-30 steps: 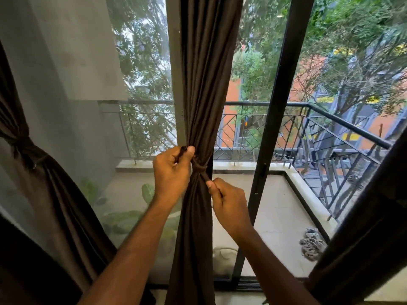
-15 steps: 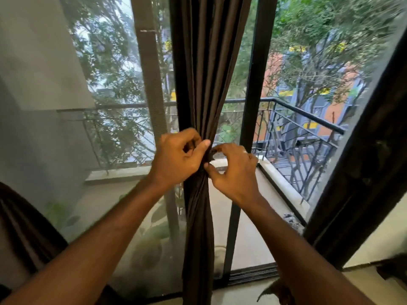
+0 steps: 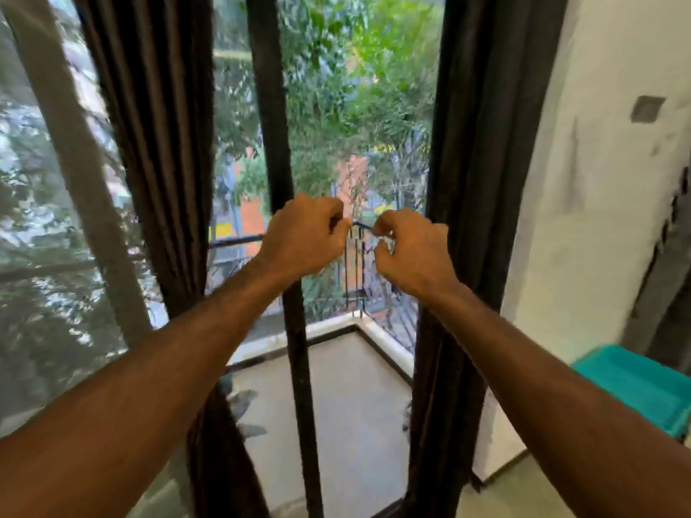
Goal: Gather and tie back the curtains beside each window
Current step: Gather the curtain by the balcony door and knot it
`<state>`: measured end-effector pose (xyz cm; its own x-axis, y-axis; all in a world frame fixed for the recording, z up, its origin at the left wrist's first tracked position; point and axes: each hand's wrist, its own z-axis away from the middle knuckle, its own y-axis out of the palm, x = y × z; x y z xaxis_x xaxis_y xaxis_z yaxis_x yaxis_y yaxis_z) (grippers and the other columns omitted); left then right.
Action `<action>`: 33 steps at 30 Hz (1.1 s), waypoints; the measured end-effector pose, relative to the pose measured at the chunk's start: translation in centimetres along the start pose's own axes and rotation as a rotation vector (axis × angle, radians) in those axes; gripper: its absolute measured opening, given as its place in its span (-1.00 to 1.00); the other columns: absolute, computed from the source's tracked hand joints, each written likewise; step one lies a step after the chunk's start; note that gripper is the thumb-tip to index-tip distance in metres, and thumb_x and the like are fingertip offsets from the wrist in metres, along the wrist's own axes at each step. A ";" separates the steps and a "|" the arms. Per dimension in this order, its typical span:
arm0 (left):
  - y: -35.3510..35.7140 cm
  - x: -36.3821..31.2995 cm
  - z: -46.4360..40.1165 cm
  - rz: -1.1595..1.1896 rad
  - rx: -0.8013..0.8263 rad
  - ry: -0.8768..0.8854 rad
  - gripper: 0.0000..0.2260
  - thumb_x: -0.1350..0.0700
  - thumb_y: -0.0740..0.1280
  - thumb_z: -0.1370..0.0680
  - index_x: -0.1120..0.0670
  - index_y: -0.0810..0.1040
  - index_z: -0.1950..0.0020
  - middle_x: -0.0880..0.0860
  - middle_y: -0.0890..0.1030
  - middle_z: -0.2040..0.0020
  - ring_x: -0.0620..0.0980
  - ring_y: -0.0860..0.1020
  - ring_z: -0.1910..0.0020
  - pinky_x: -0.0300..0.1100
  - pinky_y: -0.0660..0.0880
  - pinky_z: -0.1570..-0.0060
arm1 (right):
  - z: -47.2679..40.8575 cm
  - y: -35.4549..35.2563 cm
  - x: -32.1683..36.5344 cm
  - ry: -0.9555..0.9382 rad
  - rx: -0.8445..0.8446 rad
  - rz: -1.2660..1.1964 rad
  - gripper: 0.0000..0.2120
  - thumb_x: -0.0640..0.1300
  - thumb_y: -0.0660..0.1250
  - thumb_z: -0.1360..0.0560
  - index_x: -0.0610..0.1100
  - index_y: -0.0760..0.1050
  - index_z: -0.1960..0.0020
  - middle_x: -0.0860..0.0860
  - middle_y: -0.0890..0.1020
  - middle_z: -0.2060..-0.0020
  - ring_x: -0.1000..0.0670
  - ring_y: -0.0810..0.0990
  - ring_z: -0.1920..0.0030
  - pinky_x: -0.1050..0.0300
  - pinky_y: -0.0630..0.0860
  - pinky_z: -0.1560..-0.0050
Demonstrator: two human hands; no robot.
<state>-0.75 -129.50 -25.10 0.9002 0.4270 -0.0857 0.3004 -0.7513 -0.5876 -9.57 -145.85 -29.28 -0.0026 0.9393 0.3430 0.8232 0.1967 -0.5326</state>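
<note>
Two dark brown curtains hang at the window. The left curtain narrows at its waist, where my left forearm crosses in front of it. The right curtain hangs straight and loose against the wall edge. Both my hands are raised between them, in front of the glass, touching neither curtain. My left hand is curled into a loose fist, thumb against the forefinger, holding nothing I can make out. My right hand has its fingers loosely bent with a gap between thumb and forefinger. The frame is blurred.
A dark vertical window frame bar runs between the curtains. Outside lie a balcony floor and a black railing, with trees beyond. A white wall stands at the right, with a teal box low beside it.
Both hands have let go of the left curtain's tied waist and moved right. The view has swung right, bringing the loose right curtain and the white wall into sight.
</note>
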 end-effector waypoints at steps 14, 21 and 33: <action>5.7 -13.7 -17.1 -0.071 -0.025 -0.015 -0.68 -0.08 0.36 -0.53 -0.02 0.36 0.35 -0.01 0.48 0.39 0.13 0.53 0.29 0.04 0.56 0.24 | -11.1 -16.0 -11.7 -0.128 -0.163 0.090 -0.91 -0.15 0.29 -0.44 -0.01 0.53 0.09 0.10 0.58 0.16 -0.05 0.57 0.07 -0.15 0.44 -0.07; 4.0 -14.4 -29.9 -0.007 -0.226 -0.051 -0.75 -0.14 0.41 -0.53 0.02 0.52 0.13 0.01 0.60 0.29 0.07 0.60 0.24 -0.02 0.59 0.21 | -22.5 -19.7 -11.6 -0.153 -0.307 -0.032 -0.89 -0.23 0.26 -0.46 -0.10 0.54 0.08 -0.02 0.61 0.18 -0.11 0.60 0.14 -0.17 0.59 0.06; 4.8 -15.5 -44.2 -0.063 -0.429 -0.197 -0.73 -0.10 0.35 -0.55 0.09 0.53 -0.06 0.16 0.63 -0.03 0.22 0.61 -0.02 -0.02 0.52 0.10 | -35.3 -22.1 -10.5 -0.133 -0.408 -0.066 -0.80 -0.09 0.27 -0.60 -0.17 0.49 -0.16 -0.12 0.53 -0.12 -0.15 0.54 -0.13 0.00 0.51 -0.07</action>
<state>0.68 -161.96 8.95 0.8117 0.5342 -0.2361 0.4925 -0.8433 -0.2149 -7.71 -169.98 6.23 -0.1134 0.9618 0.2491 0.9758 0.1549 -0.1540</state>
